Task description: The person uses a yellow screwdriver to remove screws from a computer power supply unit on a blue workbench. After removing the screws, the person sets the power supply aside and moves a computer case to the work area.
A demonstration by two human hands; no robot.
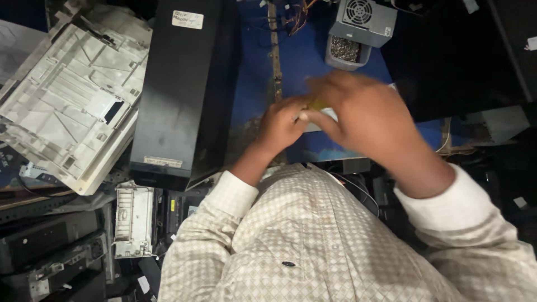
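My left hand [282,126] and my right hand [363,120] meet over a blue work surface [305,56]. Between them is a small object [320,106], yellowish with a white part, mostly hidden by my right hand and blurred. The fingers of both hands curl around it. My sleeves are cream with a small check pattern.
A black computer case [182,89] lies to the left, beside a pale grey plastic printer shell [70,95]. A grey power supply unit with a fan [363,19] and a small tray of screws [345,50] sit at the back. Dark equipment and scrap parts [67,240] crowd the lower left.
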